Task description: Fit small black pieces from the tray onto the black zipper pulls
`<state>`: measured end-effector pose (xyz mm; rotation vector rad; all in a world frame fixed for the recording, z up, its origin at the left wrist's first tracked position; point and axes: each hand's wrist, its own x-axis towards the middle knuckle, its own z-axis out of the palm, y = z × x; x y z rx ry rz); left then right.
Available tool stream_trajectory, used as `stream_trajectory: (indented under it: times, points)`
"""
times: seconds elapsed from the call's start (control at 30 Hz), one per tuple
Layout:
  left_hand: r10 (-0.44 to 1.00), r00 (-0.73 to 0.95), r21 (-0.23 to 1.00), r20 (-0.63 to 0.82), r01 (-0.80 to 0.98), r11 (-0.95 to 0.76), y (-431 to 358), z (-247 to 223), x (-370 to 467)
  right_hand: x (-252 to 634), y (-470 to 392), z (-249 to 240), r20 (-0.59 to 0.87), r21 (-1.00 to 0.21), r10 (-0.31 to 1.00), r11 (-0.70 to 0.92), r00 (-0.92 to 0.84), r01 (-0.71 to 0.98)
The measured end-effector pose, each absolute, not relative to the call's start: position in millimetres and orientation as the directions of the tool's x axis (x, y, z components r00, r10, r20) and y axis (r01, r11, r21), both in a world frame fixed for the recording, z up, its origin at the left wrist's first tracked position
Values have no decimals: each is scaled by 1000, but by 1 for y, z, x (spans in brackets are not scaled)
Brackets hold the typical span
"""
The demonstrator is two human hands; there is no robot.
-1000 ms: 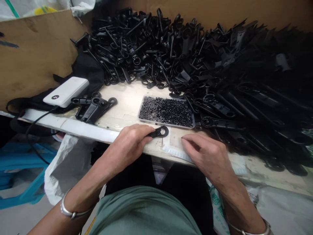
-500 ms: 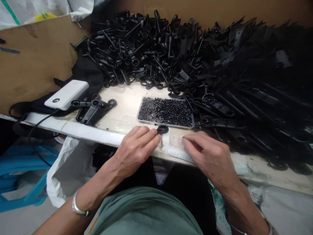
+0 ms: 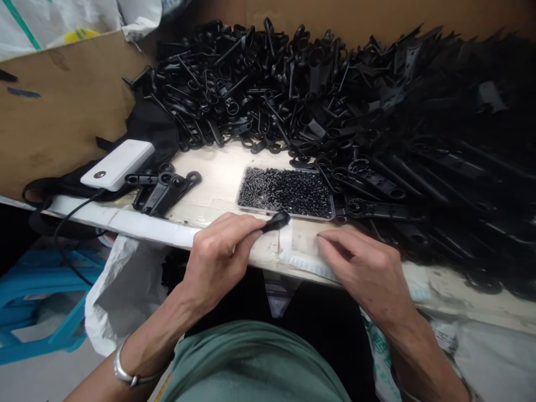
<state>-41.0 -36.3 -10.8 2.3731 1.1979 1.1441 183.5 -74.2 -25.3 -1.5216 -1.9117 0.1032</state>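
Observation:
My left hand (image 3: 224,251) is closed round one end of a black plastic arm with a ringed head (image 3: 277,221). The ringed head sticks out past my fingertips, just in front of a clear shallow tray (image 3: 288,215). Most of the arm's shaft is hidden in my grip. The tray holds many tiny black pieces (image 3: 288,190). To the right, my right hand (image 3: 364,262) has thumb and forefinger pinched over the table's front edge. A tiny dark bit shows at its fingertips, too small to name.
A big heap of black plastic arms (image 3: 251,84) covers the back and right of the table. Several more arms (image 3: 163,190) lie at left beside a white power bank (image 3: 117,164) with a cable. A white sack (image 3: 121,296) hangs below the edge, near a blue stool (image 3: 62,329).
My left hand has drawn slightly left and turned, tilting the black arm so its ringed head shows from the side. My right hand keeps its pinch, nearly in place.

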Motion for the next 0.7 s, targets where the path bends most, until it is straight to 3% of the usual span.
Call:
stream_trajectory:
  times: [0.1, 0.23, 0.43, 0.7]
  points:
    - [831, 443, 582, 338, 595, -554, -38, -9, -37, 184, -74, -23, 453, -467, 890, 284, -49, 837]
    - [813, 570, 504, 120, 670, -545, -32, -5, -34, 181, -72, -21, 436, -484, 899, 273, -42, 832]
    - [790, 599, 340, 132, 721, -603, -13, -1, -30, 176, -70, -21, 435, -488, 898, 292, -60, 823]
    - [793, 602, 390, 100, 709, -587, -9, -4, -23, 176, -71, -24, 427, -475, 902, 277, -57, 835]
